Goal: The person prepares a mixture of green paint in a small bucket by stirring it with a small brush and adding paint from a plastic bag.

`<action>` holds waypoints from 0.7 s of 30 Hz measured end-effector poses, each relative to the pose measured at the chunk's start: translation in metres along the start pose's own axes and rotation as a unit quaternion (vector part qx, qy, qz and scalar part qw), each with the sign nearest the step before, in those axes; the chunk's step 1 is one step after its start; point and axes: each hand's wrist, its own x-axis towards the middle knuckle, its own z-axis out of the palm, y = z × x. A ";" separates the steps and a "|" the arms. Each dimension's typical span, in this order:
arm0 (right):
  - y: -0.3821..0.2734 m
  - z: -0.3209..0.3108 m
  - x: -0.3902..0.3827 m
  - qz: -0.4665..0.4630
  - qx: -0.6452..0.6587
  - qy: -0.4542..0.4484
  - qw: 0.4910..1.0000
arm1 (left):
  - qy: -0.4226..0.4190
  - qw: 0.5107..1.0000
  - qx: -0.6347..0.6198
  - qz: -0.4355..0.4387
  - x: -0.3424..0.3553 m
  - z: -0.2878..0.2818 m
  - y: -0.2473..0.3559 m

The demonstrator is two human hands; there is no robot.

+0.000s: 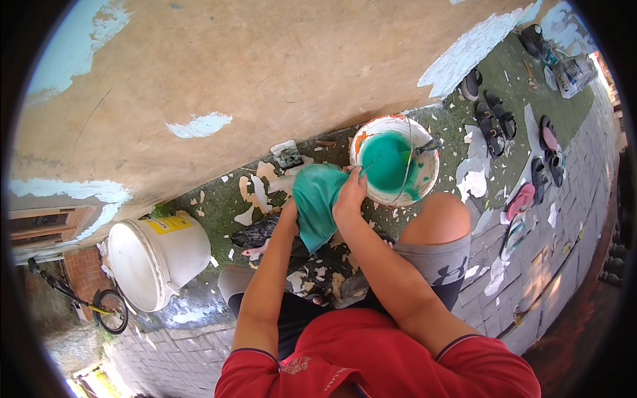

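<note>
Centrally — green sheet (316,207), right fingers (355,175) pinching its corner, left hand (290,213) opposite, fingers hidden

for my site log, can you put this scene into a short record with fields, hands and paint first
left hand: left hand holds the left side of a green bag or cloth, exact kind unclear
right hand: right hand grips its right side, next to the open bucket
open bucket: open bucket, white inside, holding green paint
other bucket: white bucket with a yellow label, to the left
wall: tan wall with pale blue peeling patches
ground: scattered paint flakes; sandals to the right
</note>
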 end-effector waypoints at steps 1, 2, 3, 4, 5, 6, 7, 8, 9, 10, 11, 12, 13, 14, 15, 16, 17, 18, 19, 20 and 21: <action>-0.002 0.005 -0.003 0.001 -0.001 0.003 1.000 | -0.002 1.000 -0.001 0.008 0.002 -0.003 0.004; -0.002 0.007 -0.004 0.002 -0.002 0.008 1.000 | -0.005 1.000 -0.002 0.015 0.005 -0.008 0.005; -0.001 0.009 -0.004 -0.008 -0.007 0.005 1.000 | -0.008 1.000 -0.002 0.022 0.009 -0.011 0.005; -0.001 0.011 -0.005 -0.017 -0.011 0.002 1.000 | -0.018 1.000 0.000 0.020 0.012 -0.014 0.005; 0.000 0.013 -0.002 -0.029 -0.014 -0.002 0.999 | -0.031 0.999 0.003 0.020 0.018 -0.013 0.007; 0.000 0.013 -0.001 -0.027 -0.021 0.005 0.999 | -0.044 0.999 0.006 0.021 0.022 -0.012 0.008; 0.002 0.013 -0.002 -0.025 -0.029 0.012 0.999 | -0.046 0.998 -0.007 0.031 0.026 -0.011 0.007; 0.002 0.014 -0.004 -0.021 -0.036 0.019 0.999 | -0.046 0.998 -0.021 0.041 0.032 -0.012 0.004; 0.003 0.016 -0.006 -0.019 -0.032 0.014 0.999 | -0.046 0.997 -0.035 0.051 0.036 -0.014 0.002; 0.003 0.018 -0.008 -0.018 -0.028 0.010 0.999 | -0.041 0.997 -0.038 0.053 0.040 -0.019 0.003; 0.005 0.013 -0.007 -0.017 -0.029 0.012 0.999 | -0.039 0.997 -0.042 0.048 0.039 -0.016 0.000; 0.006 0.010 -0.005 -0.020 -0.029 0.009 0.999 | -0.036 0.997 -0.047 0.043 0.038 -0.014 -0.002; 0.006 0.007 -0.002 -0.023 -0.028 0.005 0.999 | -0.041 0.997 -0.048 0.040 0.037 -0.011 -0.005; 0.005 0.008 -0.002 -0.025 -0.025 -0.002 0.999 | -0.044 0.997 -0.049 0.041 0.036 -0.011 -0.005; 0.004 0.009 -0.002 -0.015 -0.015 0.007 1.000 | -0.047 0.997 -0.050 0.043 0.035 -0.010 -0.005; 0.003 0.009 -0.002 -0.004 -0.005 0.017 1.000 | -0.038 0.997 -0.052 0.043 0.032 -0.010 -0.006; 0.001 0.008 0.003 0.001 0.007 0.026 1.000 | -0.034 0.997 -0.054 0.046 0.033 -0.006 -0.008; 0.000 0.006 0.008 0.009 0.027 0.036 0.999 | -0.031 0.997 -0.056 0.048 0.033 -0.002 -0.010; -0.002 0.003 0.014 0.016 0.048 0.046 0.998 | -0.027 0.996 -0.052 0.060 0.033 0.003 -0.012; -0.009 0.006 0.012 0.028 0.068 0.055 0.996 | -0.018 0.996 -0.049 0.072 0.032 0.000 -0.015; -0.014 0.008 0.009 0.039 0.066 0.074 0.994 | -0.010 0.995 -0.047 0.083 0.032 -0.002 -0.019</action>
